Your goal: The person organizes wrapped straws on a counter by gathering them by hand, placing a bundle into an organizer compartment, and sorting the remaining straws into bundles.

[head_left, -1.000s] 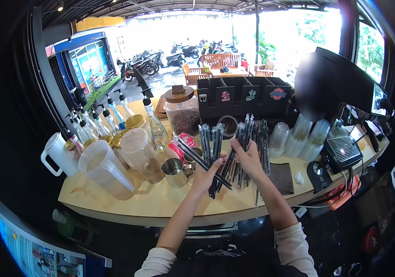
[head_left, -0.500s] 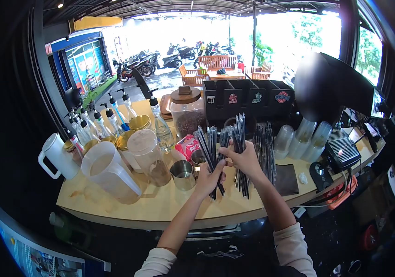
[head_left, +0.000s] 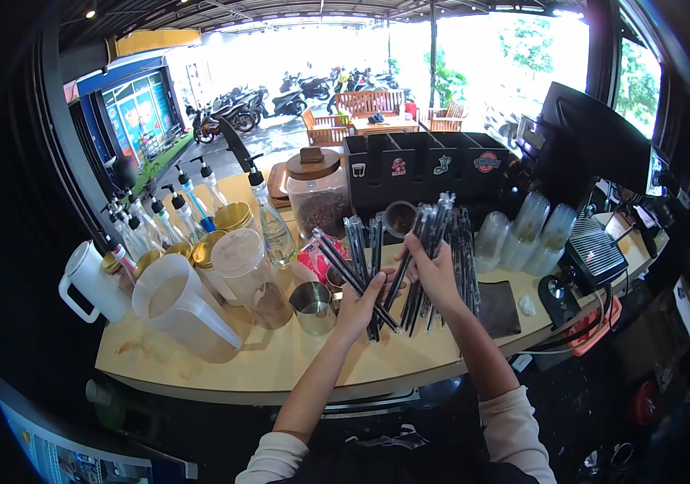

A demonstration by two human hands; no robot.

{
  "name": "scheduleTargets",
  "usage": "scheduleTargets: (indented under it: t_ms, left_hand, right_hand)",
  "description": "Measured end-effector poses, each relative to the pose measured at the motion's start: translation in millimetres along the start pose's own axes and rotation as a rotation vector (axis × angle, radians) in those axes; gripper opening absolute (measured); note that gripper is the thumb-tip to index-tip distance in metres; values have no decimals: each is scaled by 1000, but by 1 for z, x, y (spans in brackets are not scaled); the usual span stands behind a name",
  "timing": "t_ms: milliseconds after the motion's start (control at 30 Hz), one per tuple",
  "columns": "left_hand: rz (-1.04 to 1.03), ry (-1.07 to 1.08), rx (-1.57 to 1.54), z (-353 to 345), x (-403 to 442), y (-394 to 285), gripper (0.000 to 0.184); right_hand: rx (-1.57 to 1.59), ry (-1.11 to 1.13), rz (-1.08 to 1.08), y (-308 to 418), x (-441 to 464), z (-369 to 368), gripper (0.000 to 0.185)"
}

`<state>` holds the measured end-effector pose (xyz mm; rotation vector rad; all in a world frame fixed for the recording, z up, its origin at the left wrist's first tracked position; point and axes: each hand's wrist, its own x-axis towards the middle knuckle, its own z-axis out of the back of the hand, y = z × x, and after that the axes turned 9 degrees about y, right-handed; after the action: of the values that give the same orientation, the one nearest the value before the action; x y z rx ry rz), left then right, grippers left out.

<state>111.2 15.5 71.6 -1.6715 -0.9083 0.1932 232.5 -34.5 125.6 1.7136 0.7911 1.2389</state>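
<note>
Pink packet (head_left: pixel 311 261) partly behind black straws (head_left: pixel 342 263)

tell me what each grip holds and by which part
The left grip holds black straws below their middle; the right grip holds another bunch of straws around the middle.

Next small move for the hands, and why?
Probably tilt the left hand toward upright, bringing its slanted black straws more in line with the right hand's bundle. The left's straws lean well over to the left, while the bundle in the right hand stands nearly upright, so the two would likely sit together poorly as they are.
</note>
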Motion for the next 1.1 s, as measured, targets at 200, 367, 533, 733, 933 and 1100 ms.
scheduleTargets:
  t_ms: [200,367,533,733,933,1100]
  left_hand:
    - [55,43,4,-4,2,1,38]
    - [50,58,3,-5,6,6,39]
    - [21,171,155,-14,8,8,36]
    - [23,263,206,-14,8,9,36]
    - [72,206,188,-17,11,12,42]
    - [26,95,165,-8,16,22,45]
  right_hand:
    - [-28,-98,212,5,9,18,32]
    - [218,-64,68,21,6,29,24]
    - [-18,139,-250,19,0,26,21]
    - [-45,257,-265,10,2,39,19]
    - [-49,204,-76,16,-1,31,16]
    - [-140,-42,164,-5,12,51,17]
